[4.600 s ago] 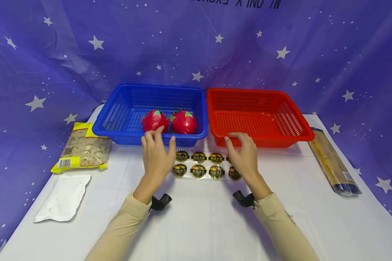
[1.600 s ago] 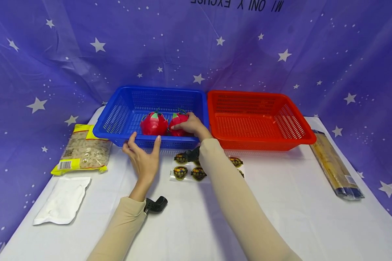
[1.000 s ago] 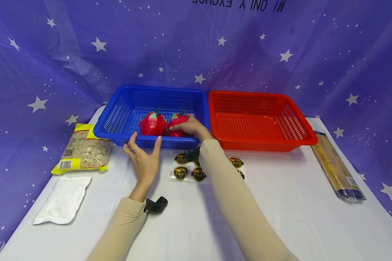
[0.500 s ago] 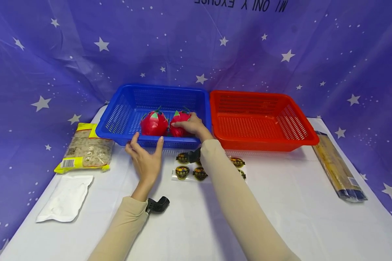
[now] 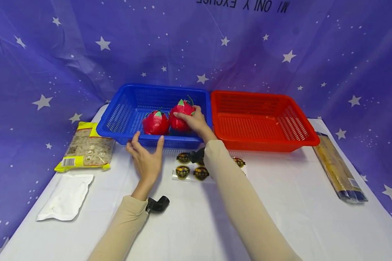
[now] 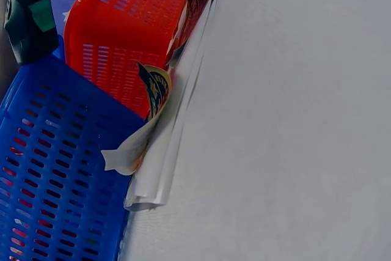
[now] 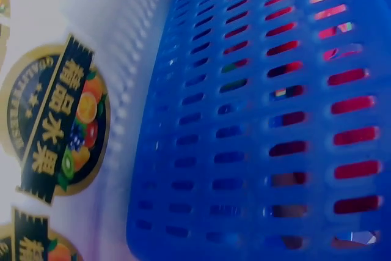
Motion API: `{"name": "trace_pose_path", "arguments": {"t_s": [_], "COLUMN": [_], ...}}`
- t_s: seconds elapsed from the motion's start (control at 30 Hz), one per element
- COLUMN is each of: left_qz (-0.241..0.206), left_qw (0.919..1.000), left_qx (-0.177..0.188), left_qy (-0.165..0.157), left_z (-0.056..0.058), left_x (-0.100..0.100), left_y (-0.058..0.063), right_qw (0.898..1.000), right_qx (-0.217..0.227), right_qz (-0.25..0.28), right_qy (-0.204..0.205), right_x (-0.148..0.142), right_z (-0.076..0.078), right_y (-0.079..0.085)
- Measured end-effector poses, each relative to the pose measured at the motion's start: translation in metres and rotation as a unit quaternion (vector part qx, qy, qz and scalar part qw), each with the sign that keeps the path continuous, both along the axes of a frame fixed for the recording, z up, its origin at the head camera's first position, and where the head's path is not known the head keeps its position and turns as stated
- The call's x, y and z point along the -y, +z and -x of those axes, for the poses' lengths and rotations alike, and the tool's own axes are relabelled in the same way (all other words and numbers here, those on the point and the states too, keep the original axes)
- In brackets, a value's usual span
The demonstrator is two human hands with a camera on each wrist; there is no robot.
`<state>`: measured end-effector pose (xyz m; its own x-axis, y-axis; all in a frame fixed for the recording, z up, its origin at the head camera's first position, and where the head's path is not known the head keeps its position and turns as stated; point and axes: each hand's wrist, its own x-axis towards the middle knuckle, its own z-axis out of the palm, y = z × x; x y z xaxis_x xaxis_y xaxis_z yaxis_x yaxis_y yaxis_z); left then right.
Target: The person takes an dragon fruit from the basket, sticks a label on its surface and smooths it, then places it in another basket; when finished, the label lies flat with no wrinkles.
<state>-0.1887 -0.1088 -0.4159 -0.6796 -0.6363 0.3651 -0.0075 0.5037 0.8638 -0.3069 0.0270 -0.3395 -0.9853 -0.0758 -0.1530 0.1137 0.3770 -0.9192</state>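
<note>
dragon fruit, red with green leaf tips, gripped in the right hand, thumb across its front, fingers round the far side. held inside the blue basket, near its right end; sits higher than the second dragon fruit just beside it. cannot tell whether the held fruit clears the basket floor.

left hand: thumb and fingers spread, gripping nothing, tips at the basket's front rim; firmness of contact unclear.

red basket close alongside, on the right. sticker sheet, round dark labels with gold edges, in front of the blue basket, partly under the right forearm.

far left: yellow-ended bag, white packet nearer. far right: long clear-wrapped pack. white cloth underneath; purple starred backdrop behind.
</note>
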Motion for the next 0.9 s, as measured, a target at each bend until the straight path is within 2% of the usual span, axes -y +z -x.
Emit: {"name": "trace_pose_path", "arguments": {"t_s": [0.23, 0.37, 0.67, 0.77, 0.9], "left_qz": [0.001, 0.000, -0.003, -0.005, -0.007], "left_qw": [0.9999, 0.9997, 0.9999, 0.9999, 0.9998], "left_qx": [0.015, 0.020, 0.016, 0.016, 0.016], "left_qy": [0.006, 0.009, 0.004, 0.000, 0.001], "left_z": [0.000, 0.000, 0.002, 0.002, 0.002], "left_x": [0.001, 0.000, -0.002, -0.003, -0.002], "left_y": [0.002, 0.002, 0.003, 0.003, 0.001], "right_qw": [0.993, 0.988, 0.968, 0.961, 0.960], "right_qx": [0.030, 0.038, 0.030, 0.028, 0.021], "right_qz": [0.111, 0.151, 0.251, 0.276, 0.277], "right_qy": [-0.004, -0.006, 0.006, 0.010, 0.029], "right_x": [0.001, -0.001, -0.010, -0.013, -0.019], "right_z": [-0.003, -0.006, -0.016, -0.023, -0.038], "right_y": [0.006, 0.008, 0.015, 0.017, 0.020]}}
